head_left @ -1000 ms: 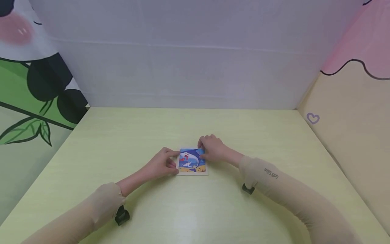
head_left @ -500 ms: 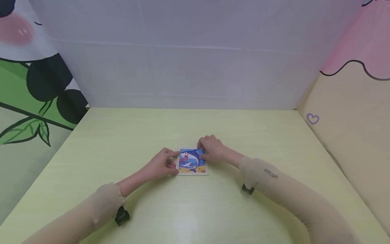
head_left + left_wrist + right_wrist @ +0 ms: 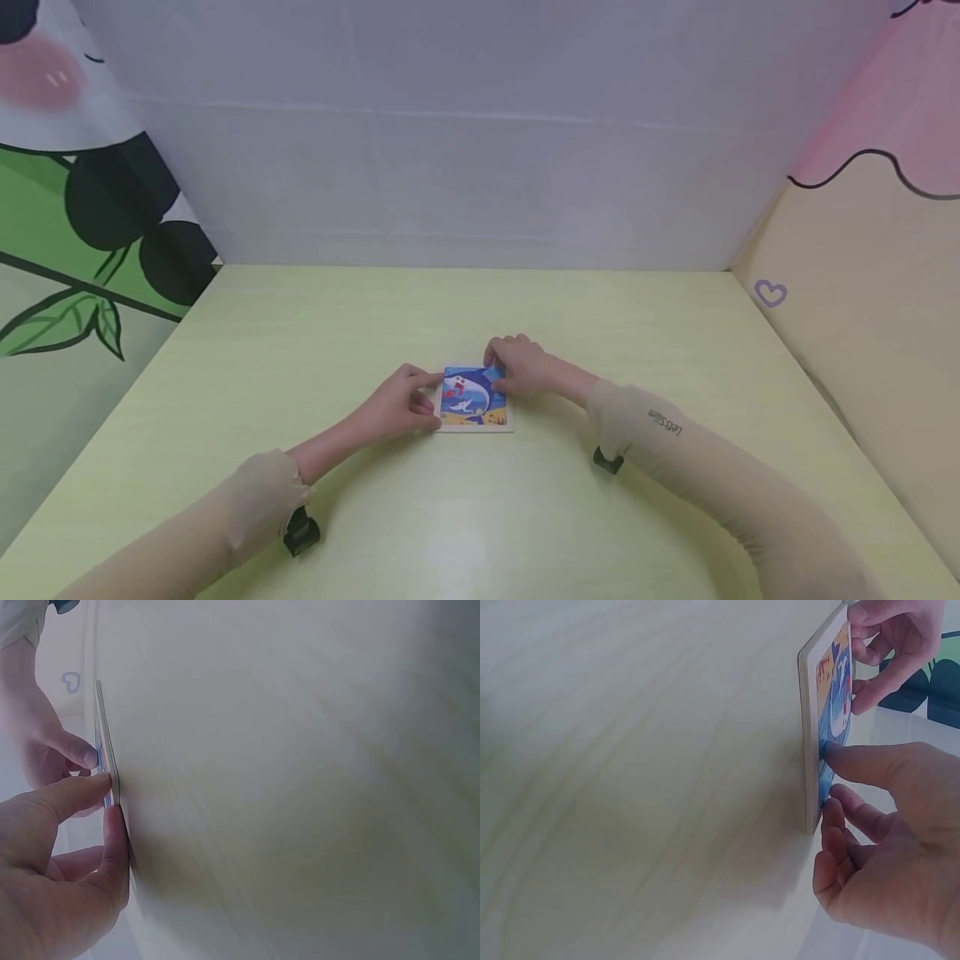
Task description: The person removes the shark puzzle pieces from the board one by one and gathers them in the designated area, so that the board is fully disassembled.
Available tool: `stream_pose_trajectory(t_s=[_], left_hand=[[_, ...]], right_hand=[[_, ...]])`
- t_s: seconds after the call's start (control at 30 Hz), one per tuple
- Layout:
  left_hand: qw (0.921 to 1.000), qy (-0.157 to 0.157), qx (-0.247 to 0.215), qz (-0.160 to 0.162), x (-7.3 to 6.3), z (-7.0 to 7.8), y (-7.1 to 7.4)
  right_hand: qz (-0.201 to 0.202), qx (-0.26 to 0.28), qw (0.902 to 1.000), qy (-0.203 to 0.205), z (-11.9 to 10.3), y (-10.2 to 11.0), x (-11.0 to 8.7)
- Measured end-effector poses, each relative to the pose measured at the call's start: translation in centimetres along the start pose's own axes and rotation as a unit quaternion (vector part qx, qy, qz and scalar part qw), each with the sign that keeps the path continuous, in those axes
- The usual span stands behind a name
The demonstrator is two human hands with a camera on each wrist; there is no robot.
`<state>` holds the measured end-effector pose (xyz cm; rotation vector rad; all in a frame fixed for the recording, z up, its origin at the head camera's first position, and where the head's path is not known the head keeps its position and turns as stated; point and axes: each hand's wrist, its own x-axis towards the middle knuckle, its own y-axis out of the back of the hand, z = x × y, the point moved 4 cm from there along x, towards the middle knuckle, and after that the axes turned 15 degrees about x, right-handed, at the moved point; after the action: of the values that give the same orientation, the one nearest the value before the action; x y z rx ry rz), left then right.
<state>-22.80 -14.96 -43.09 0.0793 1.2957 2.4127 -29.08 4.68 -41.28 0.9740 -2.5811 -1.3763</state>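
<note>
A small square puzzle board (image 3: 472, 398) with a pale frame lies flat on the table. Its picture shows a blue whale in the sea over yellow sand. My left hand (image 3: 395, 403) holds the board by its left side, index finger at the far corner and thumb at the near corner. At the far right corner, my right hand (image 3: 523, 364) grips the board, thumb on the picture and curled fingers at the far edge. In the right wrist view that thumb (image 3: 862, 761) presses the blue part of the picture. The far right corner is partly hidden by this hand.
The pale yellow table (image 3: 465, 508) ends at a whitish back wall (image 3: 472, 183). Painted panels stand at both sides, the right one bearing a purple heart (image 3: 770, 292). Dark wrist devices sit under the left sleeve (image 3: 247, 500) and right sleeve (image 3: 675, 433).
Almost nothing differs. My right hand has shifted very slightly left at the board's corner; the left hand and the board keep their places.
</note>
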Motion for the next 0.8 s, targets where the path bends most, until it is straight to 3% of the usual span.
stream_pose_trajectory(t_s=[0.43,0.8], left_hand=[[1.0000,0.004,-0.001,0.001,-0.05,0.05,-0.03],[0.9997,-0.018,-0.014,0.002,-0.40,0.47,0.16]], right_hand=[[-0.018,0.038,0.9991,-0.004,0.45,-0.06,0.11],[0.025,-0.007,0.9996,0.010,-0.28,0.24,-0.35]])
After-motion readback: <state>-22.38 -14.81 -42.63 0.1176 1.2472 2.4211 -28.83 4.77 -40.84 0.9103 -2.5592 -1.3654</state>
